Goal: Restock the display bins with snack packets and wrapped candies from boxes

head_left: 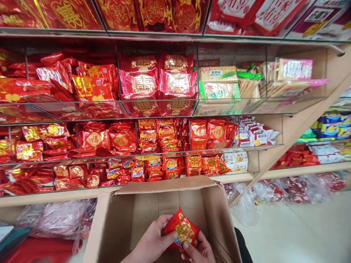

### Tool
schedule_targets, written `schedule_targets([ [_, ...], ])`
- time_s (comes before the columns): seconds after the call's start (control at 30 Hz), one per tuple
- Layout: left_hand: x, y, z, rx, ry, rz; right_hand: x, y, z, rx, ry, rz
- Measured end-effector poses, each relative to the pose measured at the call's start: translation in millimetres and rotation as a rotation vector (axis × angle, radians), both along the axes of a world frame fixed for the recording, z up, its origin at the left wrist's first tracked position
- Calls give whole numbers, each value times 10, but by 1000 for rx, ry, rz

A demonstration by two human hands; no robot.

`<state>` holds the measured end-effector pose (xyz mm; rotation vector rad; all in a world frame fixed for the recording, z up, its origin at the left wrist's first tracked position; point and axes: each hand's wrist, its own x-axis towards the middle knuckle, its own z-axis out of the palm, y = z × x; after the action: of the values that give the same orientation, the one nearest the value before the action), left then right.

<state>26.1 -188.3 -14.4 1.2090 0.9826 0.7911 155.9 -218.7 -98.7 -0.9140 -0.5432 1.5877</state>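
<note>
Between my two hands is a small red snack packet (183,231) with gold print, tilted, its front turned up toward me. My left hand (156,237) grips its left side, the thumb lying on the face of the wrapper. At the lower right edge, my right hand (200,250) pinches it between thumb and fingers. Both hands are over the open cardboard box (142,208), whose inner walls and part of the bottom show. The fingers behind the packet are partly hidden.
Ahead rise clear-fronted shelves of red packets (94,138), double-happiness packs (144,82) and green-edged cracker packs (219,89). Plastic bags of goods (57,219) lie under the shelf at left, more bags (296,190) at right. A red item (41,250) is at lower left.
</note>
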Motion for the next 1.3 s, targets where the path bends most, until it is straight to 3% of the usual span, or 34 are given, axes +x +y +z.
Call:
schedule_targets([
  [0.13,-32,45,207,36,107,-45,87,29,156,73,-62,-43],
  [0.23,-27,124,418,-17,90,25,186,50,208,73,-47,43],
  [0.37,-1,347,709,-270,-119,162,287,36,49,-95,-206,140],
  [0.47,8,636,820,-474,-262,314,302,-8,-127,-228,-249,156],
  [0.53,11,874,806,-513,-269,378,299,-33,-190,-255,-240,158],
  [0.67,32,1336,644,-552,-230,503,298,-44,-190,-243,-227,165],
  [0.8,88,1618,513,-549,-221,570,309,-30,-179,-251,-214,175],
  [1.1,257,1715,414,-516,-319,594,310,-15,-212,-266,-159,172],
  [1.3,232,1872,371,-427,-434,710,295,55,-330,-322,-179,224],
])
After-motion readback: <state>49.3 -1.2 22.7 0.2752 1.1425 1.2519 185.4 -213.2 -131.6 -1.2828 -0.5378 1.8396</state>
